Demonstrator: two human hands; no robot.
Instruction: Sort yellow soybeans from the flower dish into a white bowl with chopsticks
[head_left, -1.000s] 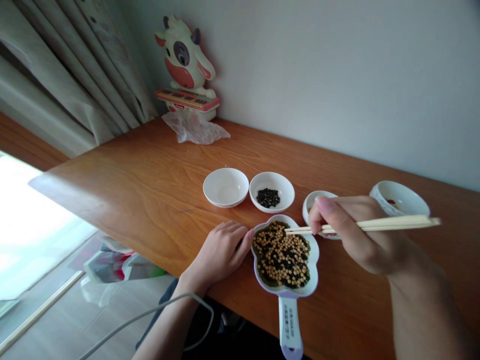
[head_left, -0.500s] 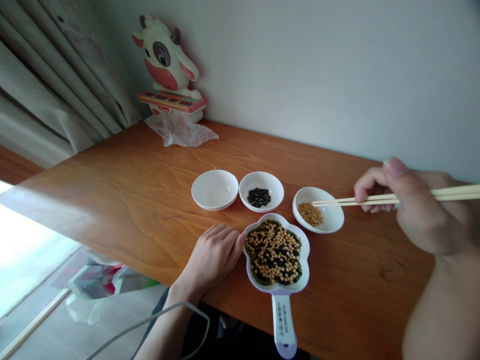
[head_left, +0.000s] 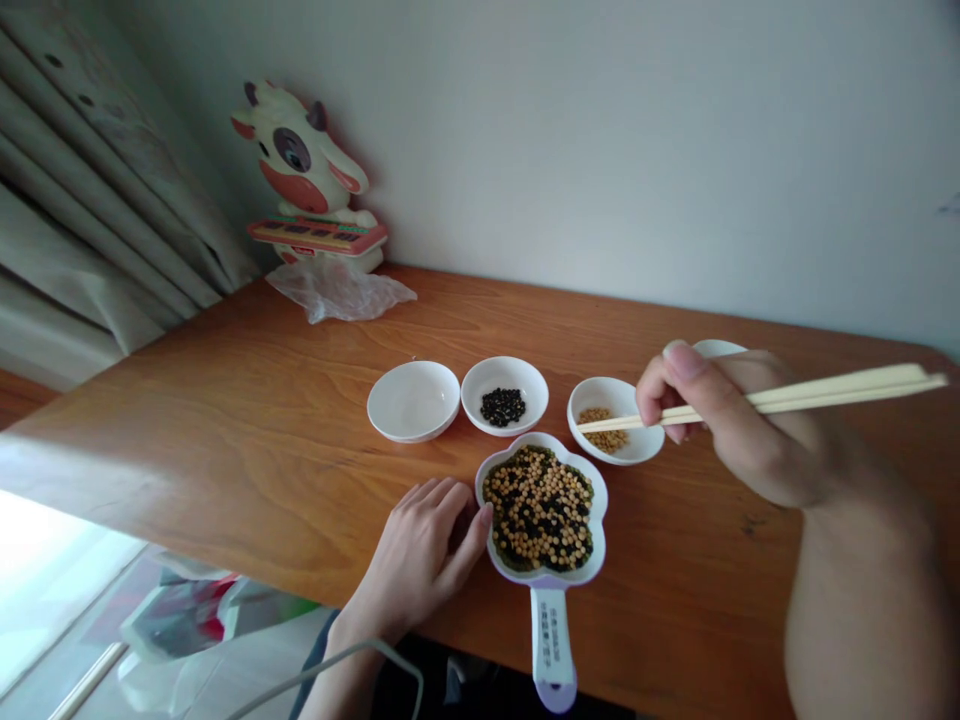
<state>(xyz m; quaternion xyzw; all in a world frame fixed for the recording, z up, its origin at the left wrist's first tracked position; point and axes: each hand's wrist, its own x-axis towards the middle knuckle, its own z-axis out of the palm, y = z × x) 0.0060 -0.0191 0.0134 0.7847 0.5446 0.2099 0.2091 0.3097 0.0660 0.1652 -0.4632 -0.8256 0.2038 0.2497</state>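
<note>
r hand (head_left: 750, 450) is clamping the chopsticks (head_left: 847, 388), w/ their long axis running l–r & tips hovering at yellow beans (head_left: 609, 441) in the r-side bowl (head_left: 643, 444); contact unclear. pan (head_left: 598, 535) is lying nearside & l of the tips, handle pointing back; l hand (head_left: 420, 545) is resting closer to it, thumb by the rim, fingers bent, gripping nothing.

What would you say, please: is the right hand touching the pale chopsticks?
Touching; the head view shows the right hand gripping the pale chopsticks, its thumb crossing over them.
</note>
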